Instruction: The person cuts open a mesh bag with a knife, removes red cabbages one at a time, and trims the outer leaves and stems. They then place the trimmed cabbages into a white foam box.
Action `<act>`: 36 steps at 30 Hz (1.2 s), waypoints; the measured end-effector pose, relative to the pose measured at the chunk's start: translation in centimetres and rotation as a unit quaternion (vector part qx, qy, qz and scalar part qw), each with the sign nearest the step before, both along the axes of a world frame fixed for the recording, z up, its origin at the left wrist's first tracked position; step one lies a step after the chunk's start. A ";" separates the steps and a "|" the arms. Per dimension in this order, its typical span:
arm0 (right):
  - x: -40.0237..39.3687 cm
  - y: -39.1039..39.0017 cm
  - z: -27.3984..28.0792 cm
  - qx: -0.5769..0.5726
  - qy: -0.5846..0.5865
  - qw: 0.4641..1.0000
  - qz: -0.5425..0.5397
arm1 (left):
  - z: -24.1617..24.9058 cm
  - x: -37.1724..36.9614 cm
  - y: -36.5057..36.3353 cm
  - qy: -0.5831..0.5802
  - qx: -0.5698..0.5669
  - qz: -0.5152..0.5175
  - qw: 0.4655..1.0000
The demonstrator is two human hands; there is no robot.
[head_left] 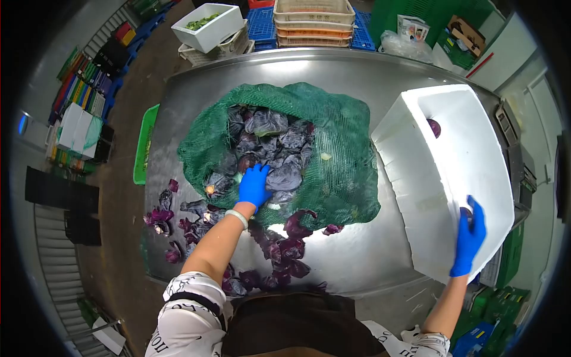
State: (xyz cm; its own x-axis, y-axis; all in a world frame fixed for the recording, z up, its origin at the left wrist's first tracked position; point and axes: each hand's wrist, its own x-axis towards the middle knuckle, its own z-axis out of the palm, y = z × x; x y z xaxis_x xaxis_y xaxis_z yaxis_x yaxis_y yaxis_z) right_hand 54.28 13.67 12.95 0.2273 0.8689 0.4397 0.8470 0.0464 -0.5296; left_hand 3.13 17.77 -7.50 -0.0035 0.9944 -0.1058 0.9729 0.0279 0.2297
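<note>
A green mesh bag [348,160] lies opened on the metal table, full of red cabbages [285,175] with dark outer leaves. My left hand [254,187], in a blue glove, reaches into the bag's opening with fingers stretched out. Its fingertips touch a round purple cabbage [247,162]. On the right, my blue-gloved right hand [470,238] is inside a white foam box [410,178], its fingers curled on a red cabbage [465,212] mostly hidden by the hand. Another red cabbage [435,128] sits at the box's far end.
Loose purple leaves [285,250] lie on the metal table [357,262] near my body and at the left. A green crate [144,146] stands beyond the left edge. Behind the table are stacked crates [314,27] and a white foam box with greens [205,33].
</note>
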 end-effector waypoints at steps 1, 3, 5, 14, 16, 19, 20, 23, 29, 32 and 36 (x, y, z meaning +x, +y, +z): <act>-2.7 -0.5 -0.6 -0.032 0.025 0.997 0.060 | 0.6 -0.2 -0.1 -0.008 -0.013 -0.002 1.000; -7.5 -1.2 -2.2 -0.084 0.052 0.973 0.206 | 0.3 -1.2 -0.8 -0.088 -0.009 0.065 0.994; -12.3 -2.4 -3.5 -0.155 0.126 0.933 0.301 | 1.1 -2.3 -1.8 -0.354 -0.069 0.137 0.923; -28.2 -3.6 -7.2 -0.231 0.321 0.749 0.532 | 15.9 -1.2 -15.6 -0.782 -0.278 0.125 0.543; -29.4 -4.8 -7.8 -0.202 0.319 0.742 0.553 | 15.1 0.0 -17.6 -0.790 -0.266 0.154 0.530; -30.1 -7.2 -7.6 -0.214 0.278 0.787 0.507 | 13.5 1.8 -19.7 -0.885 -0.211 0.186 0.371; -30.0 -8.4 -7.7 -0.220 0.254 0.812 0.478 | 13.0 2.4 -20.6 -0.924 -0.184 0.165 0.293; -29.6 -11.0 -9.0 -0.216 0.203 0.849 0.438 | 11.2 3.9 -24.7 -0.913 -0.196 0.188 0.305; -28.4 -10.9 -13.3 -0.353 0.523 0.708 0.316 | 10.5 5.4 -27.4 -0.835 -0.134 0.225 0.484; -27.8 -10.6 -13.4 -0.310 0.348 0.820 0.332 | 13.7 5.5 -26.4 -0.748 -0.119 0.193 0.624; -27.6 -10.3 -19.7 -0.296 0.248 0.867 0.316 | 12.4 4.3 -27.8 -0.742 -0.135 0.103 0.648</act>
State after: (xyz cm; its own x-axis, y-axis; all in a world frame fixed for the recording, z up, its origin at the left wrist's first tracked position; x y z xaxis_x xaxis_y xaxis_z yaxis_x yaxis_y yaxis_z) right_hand 26.65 3.32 -6.79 -0.3423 0.9289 -0.1411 0.4129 0.0138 -0.9107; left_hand 7.41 -10.01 4.89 0.1705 0.9337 -0.3148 -0.3453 0.3559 0.8684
